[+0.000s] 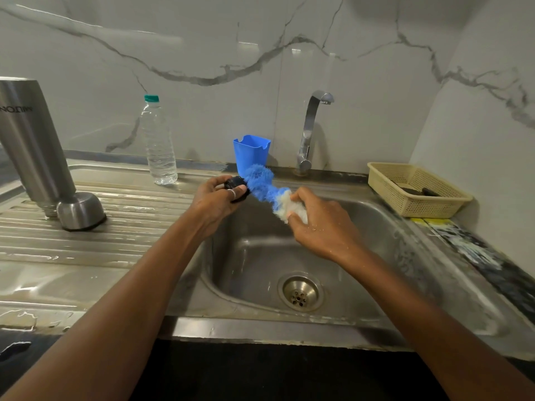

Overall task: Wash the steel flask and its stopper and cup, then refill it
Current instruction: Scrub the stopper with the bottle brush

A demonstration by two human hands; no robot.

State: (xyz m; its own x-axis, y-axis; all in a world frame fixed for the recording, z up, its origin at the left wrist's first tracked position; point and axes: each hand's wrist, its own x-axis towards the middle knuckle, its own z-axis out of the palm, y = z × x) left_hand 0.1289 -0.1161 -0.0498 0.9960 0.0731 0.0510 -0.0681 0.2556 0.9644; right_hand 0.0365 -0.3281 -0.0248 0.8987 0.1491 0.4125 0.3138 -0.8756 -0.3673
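My left hand [215, 199] grips the black stopper [236, 185] above the left rim of the sink basin [260, 261]. My right hand [321, 224] holds a blue and white bottle brush [266, 188] by its white end, and the blue bristles touch the stopper. The steel flask [31, 140] stands upside down on the wet drainboard [115, 241] at the far left. Its steel cup [81, 211] sits mouth down beside it.
A clear water bottle [159, 143] with a green cap stands at the back of the drainboard. A blue plastic holder [251, 153] and the tap [311, 131] are behind the basin. A cream basket [417, 189] sits at the right.
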